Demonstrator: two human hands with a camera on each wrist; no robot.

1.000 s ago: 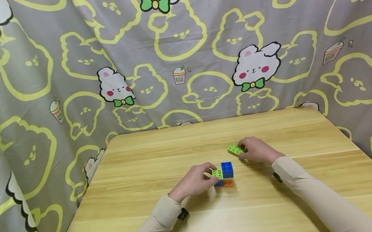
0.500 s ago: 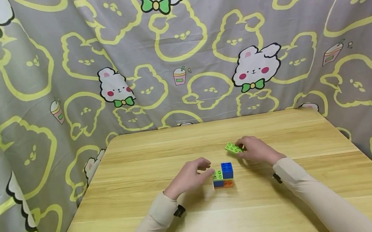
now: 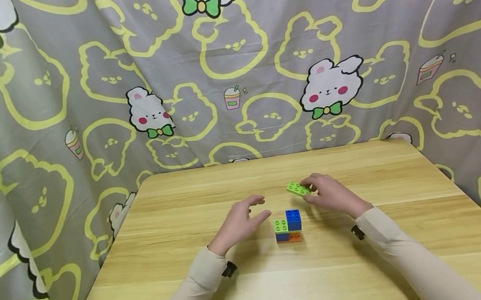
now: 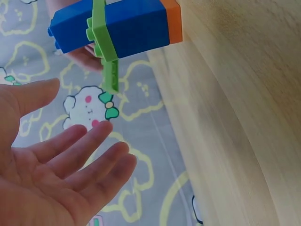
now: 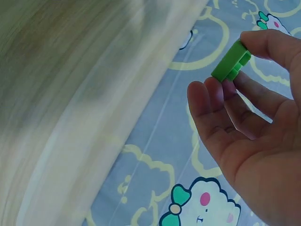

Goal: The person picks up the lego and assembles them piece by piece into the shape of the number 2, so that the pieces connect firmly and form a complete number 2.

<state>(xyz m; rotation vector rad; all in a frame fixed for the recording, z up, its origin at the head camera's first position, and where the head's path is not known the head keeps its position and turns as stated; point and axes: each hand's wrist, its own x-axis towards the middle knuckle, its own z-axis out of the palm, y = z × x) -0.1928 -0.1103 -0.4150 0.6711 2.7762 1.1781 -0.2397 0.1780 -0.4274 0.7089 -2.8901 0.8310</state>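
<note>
A small stack of toy building blocks (image 3: 293,219) stands on the table: an orange plate (image 3: 295,237) at the bottom, a blue block on its left part, a light green plate (image 3: 280,226) over that, and another blue block at the upper right. Left of the stack, apart from it, my left hand (image 3: 241,223) has its fingers spread with nothing in them; the left wrist view shows its palm and extended fingers. Behind the stack, my right hand (image 3: 331,196) pinches a light green studded building plate (image 5: 231,61) between thumb and fingers, above the table.
The wooden table (image 3: 176,211) reaches back to a grey curtain (image 3: 196,76) with yellow outlines and rabbit faces. The curtain also hangs along the left and right sides. A black wrist strap piece (image 3: 229,269) shows below the left cuff.
My left hand has moved away from the stack, to the left and back, letting go of it. The right hand has shifted the green plate slightly left and back.
</note>
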